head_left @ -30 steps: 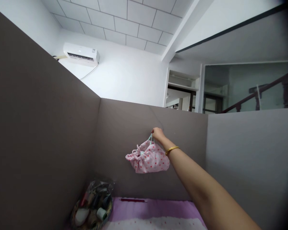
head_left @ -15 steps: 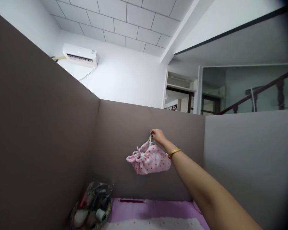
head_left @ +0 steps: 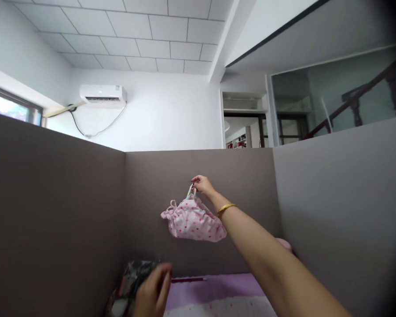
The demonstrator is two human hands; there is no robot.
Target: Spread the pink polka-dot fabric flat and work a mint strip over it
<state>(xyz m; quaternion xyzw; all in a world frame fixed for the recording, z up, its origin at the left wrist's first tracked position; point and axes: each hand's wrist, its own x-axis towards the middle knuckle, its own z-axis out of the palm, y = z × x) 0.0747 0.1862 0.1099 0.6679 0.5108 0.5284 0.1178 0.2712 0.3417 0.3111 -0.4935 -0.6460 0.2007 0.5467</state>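
Note:
My right hand, with a gold bangle on the wrist, pinches the pale green handle loop of a pink cloth drawstring bag dotted in red. The bag hangs in the air in front of the brown panel, its gathered, tied end to the left. Low in the view is my left hand, smeared by motion, its fingers bent and apart from the bag. Behind that hand sits a clear plastic bag of thread spools and other small items, partly covered by it.
Brown panels rise at the left and back, and a grey one at the right. A dark red pencil-like stick lies on the purple and white dotted cloth. A rounded pink thing shows behind my right forearm.
My left hand has come into view at the bottom. My right hand and the hanging bag sit further left in the picture, and the bag has turned a little. The camera view has shifted too.

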